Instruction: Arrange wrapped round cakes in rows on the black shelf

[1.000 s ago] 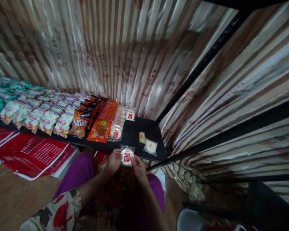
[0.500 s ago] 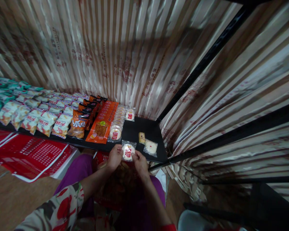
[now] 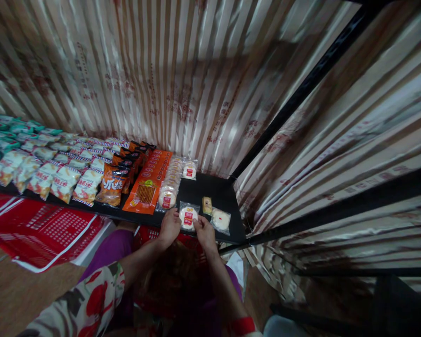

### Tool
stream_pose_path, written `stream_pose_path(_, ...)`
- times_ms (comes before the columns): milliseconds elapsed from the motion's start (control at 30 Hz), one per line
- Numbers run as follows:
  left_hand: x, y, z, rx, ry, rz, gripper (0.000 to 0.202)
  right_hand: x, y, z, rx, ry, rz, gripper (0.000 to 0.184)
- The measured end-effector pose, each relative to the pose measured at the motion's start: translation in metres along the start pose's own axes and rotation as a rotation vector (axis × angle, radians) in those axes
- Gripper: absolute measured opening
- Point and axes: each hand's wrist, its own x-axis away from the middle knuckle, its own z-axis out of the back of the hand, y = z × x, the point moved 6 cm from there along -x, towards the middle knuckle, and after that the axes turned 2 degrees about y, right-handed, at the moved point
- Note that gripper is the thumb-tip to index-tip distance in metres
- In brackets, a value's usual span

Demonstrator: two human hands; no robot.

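Dim light in my view, pale sheen on the curtain (image 3: 140,70), soft shadow across it, stretched edges, slight blur.

Striped, printed sheeting (image 3: 143,70) hangs in folds behind a black shelf (image 3: 210,184) above brown floor (image 3: 24,299) in dim light.

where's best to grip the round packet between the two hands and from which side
Probably by its left and right edges, coming from the near side: the round packet is flat, label up, with clear wrapper corners beyond the disc, and the right hand's thumb overlaps its right edge.
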Motion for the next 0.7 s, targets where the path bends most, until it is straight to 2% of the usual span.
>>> stream_pose_path(267,-0.01,0.023,-0.01,-0.018,-0.108,-0.068,0.029,-0.028,-0.001,-0.003,-0.017,0.004,0.017,0.035)
stream_pose_path(500,-0.022,0.04,-0.015,-0.006,-0.07,-0.076,0.038,-0.045,-0.007,-0.001,0.073,0.031,0.056,0.029)
stream_pose_path(700,-0.032,0.044,-0.03,-0.048,-0.092,-0.102,0.041,-0.049,-0.01,0.01,0.184,0.138,0.057,0.028)
